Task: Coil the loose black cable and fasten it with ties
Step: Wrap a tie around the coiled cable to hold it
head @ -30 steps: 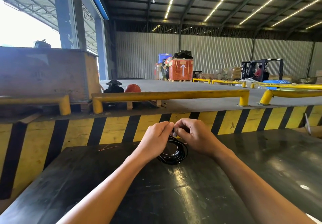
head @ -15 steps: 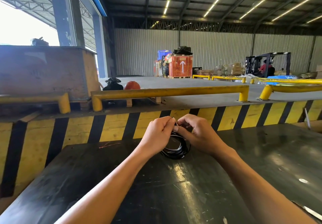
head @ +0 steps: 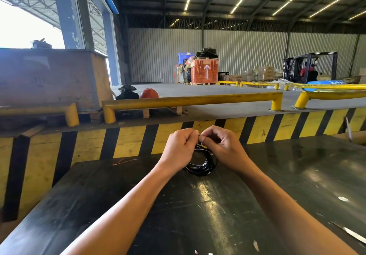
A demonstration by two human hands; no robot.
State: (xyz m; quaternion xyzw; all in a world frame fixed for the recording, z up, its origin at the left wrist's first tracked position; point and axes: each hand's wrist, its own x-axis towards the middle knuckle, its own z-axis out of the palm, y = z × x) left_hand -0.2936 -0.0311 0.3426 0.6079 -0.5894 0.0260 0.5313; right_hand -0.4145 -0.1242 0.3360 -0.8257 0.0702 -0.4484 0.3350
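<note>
A black cable (head: 204, 165) is wound into a small round coil and hangs upright just over the dark table (head: 178, 205), its lower loops near the surface. My left hand (head: 181, 145) and my right hand (head: 221, 145) meet at the top of the coil, fingers curled. Between their fingertips both hands pinch a thin tie (head: 199, 135) at the coil's top. The top of the coil is hidden behind my fingers.
A yellow-and-black striped wall (head: 128, 143) runs behind the table's far edge, with yellow guard rails (head: 190, 100) above it. A thin strip (head: 354, 235) lies near the table's right front. Crates and a forklift stand far back in the warehouse.
Both hands stay together at the top of the coil with only small finger movements. The coil keeps its place, and the camera view has shifted slightly.
</note>
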